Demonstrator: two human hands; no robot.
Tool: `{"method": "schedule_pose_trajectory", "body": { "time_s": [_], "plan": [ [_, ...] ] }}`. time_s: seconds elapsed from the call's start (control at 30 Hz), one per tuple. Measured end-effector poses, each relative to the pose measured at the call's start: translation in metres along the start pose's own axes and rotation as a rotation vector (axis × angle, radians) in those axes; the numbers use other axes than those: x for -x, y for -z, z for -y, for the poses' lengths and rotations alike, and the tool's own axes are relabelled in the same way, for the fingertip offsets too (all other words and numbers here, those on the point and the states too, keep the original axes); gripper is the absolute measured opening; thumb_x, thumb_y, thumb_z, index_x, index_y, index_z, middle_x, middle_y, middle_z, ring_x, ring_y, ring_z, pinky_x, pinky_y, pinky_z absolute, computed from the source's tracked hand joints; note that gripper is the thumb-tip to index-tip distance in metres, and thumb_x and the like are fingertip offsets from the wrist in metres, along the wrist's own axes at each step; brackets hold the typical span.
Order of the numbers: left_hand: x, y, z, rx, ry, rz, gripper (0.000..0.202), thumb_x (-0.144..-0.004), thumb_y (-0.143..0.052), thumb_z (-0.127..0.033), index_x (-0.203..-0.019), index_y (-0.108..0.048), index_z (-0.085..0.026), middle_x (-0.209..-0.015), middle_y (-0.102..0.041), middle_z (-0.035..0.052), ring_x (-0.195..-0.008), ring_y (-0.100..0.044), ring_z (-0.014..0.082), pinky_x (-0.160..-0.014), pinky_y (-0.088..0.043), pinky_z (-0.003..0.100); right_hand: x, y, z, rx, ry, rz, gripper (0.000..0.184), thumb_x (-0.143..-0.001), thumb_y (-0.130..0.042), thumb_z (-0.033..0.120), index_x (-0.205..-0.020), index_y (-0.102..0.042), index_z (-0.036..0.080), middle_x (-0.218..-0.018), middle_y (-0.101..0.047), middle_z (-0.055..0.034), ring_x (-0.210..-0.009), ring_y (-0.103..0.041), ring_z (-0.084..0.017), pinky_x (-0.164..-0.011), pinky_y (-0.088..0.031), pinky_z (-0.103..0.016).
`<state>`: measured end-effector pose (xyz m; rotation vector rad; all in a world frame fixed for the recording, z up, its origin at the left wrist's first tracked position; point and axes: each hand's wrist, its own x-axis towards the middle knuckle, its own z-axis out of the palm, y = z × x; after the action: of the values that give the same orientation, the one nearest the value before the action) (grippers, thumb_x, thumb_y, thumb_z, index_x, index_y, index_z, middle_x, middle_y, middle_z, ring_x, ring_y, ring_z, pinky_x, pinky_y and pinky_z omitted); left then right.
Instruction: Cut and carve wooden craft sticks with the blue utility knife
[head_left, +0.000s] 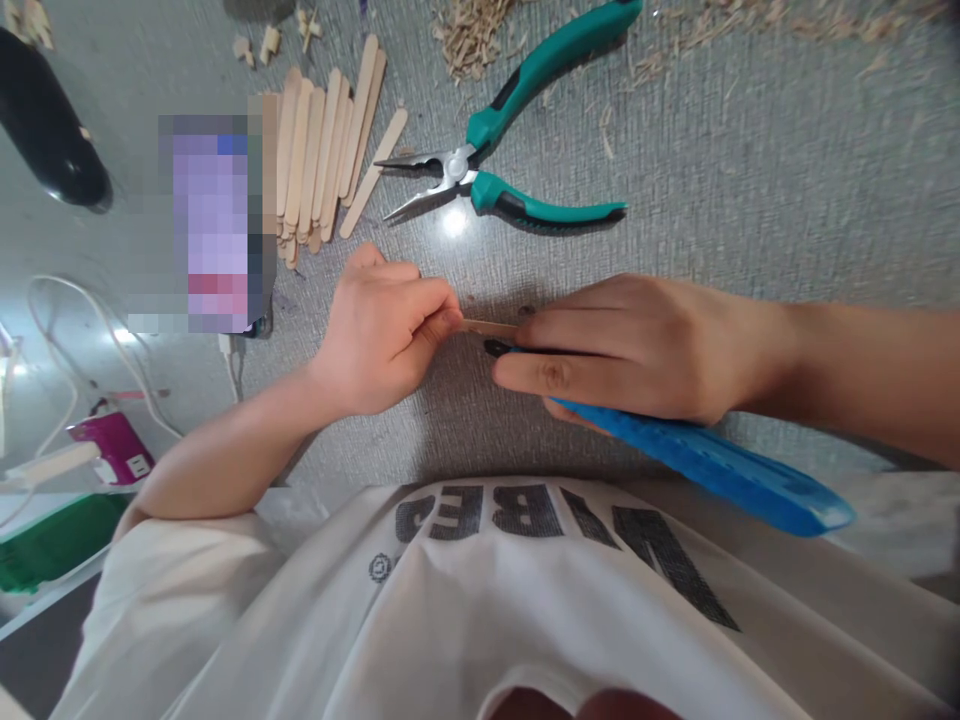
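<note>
My left hand [386, 330] is closed in a pinch on one end of a thin wooden craft stick [487, 327] that lies flat on the grey table. My right hand [622, 345] is wrapped round a blue utility knife [712, 465], whose dark tip [496, 348] touches the stick just right of my left fingers. The knife's long blue handle runs back under my right palm toward my chest. Most of the stick is hidden between the two hands.
Teal-handled long-nose pliers [517, 150] lie open beyond my hands. A row of wooden craft sticks [322, 150] lies to their left, next to a blurred phone [214, 225]. Wood shavings [472, 35] litter the far table. White cables [90, 330] and a purple plug block [112, 445] sit at left.
</note>
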<state>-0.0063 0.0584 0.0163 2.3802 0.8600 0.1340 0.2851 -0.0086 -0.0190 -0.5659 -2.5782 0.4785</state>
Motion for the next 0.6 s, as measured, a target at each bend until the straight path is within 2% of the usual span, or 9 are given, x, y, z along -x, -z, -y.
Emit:
{"method": "schedule_pose_trajectory", "body": {
  "time_s": [0.07,0.17,0.3,0.47,0.6],
  "plan": [
    [0.001,0.0,0.0,0.001,-0.007,0.0,0.04,-0.117,-0.049,-0.038,-0.089,-0.074,-0.025,-0.068,-0.066,0.0019,-0.066,-0.061,0.0226,-0.083,-0.043,0.05,-0.002,0.004,0.0,0.022,0.021,0.032,0.048,-0.129,-0.032,0.028,-0.144,-0.076,0.02,-0.097,-0.075,-0.0053,-0.075,-0.062,-0.02,-0.066,-0.047,-0.035],
    [0.001,0.001,0.0,0.008,-0.012,0.001,0.04,-0.118,-0.049,-0.038,-0.089,-0.073,-0.025,-0.07,-0.067,0.0022,-0.066,-0.062,0.0227,-0.084,-0.044,0.05,-0.002,0.007,-0.002,0.049,0.004,-0.028,0.054,-0.13,-0.025,0.03,-0.141,-0.077,0.022,-0.093,-0.073,-0.0047,-0.072,-0.059,-0.021,-0.064,-0.046,-0.036],
    [0.0,0.002,0.001,0.033,-0.024,-0.018,0.037,-0.118,-0.052,-0.037,-0.087,-0.07,-0.025,-0.069,-0.068,0.0012,-0.065,-0.061,0.0222,-0.082,-0.041,0.048,0.0,0.007,-0.004,0.025,0.042,0.059,0.042,-0.129,-0.038,0.028,-0.143,-0.077,0.023,-0.093,-0.073,-0.0032,-0.075,-0.061,-0.02,-0.064,-0.045,-0.034],
    [-0.002,0.001,0.003,0.031,-0.081,-0.087,0.033,-0.114,-0.055,-0.03,-0.085,-0.067,-0.024,-0.064,-0.064,-0.0012,-0.06,-0.055,0.0195,-0.077,-0.033,0.046,0.006,-0.006,0.0,0.1,0.006,-0.095,0.045,-0.126,-0.037,0.021,-0.142,-0.079,0.027,-0.087,-0.065,-0.0004,-0.068,-0.05,-0.019,-0.06,-0.032,-0.033],
    [-0.001,0.002,0.002,0.039,-0.033,-0.055,0.034,-0.115,-0.053,-0.033,-0.085,-0.067,-0.024,-0.067,-0.063,-0.0008,-0.063,-0.057,0.0203,-0.08,-0.036,0.047,0.006,-0.01,0.0,0.193,0.051,-0.133,0.043,-0.121,-0.046,0.016,-0.143,-0.079,0.03,-0.088,-0.066,0.0,-0.071,-0.052,-0.02,-0.061,-0.035,-0.032]
  ]
}}
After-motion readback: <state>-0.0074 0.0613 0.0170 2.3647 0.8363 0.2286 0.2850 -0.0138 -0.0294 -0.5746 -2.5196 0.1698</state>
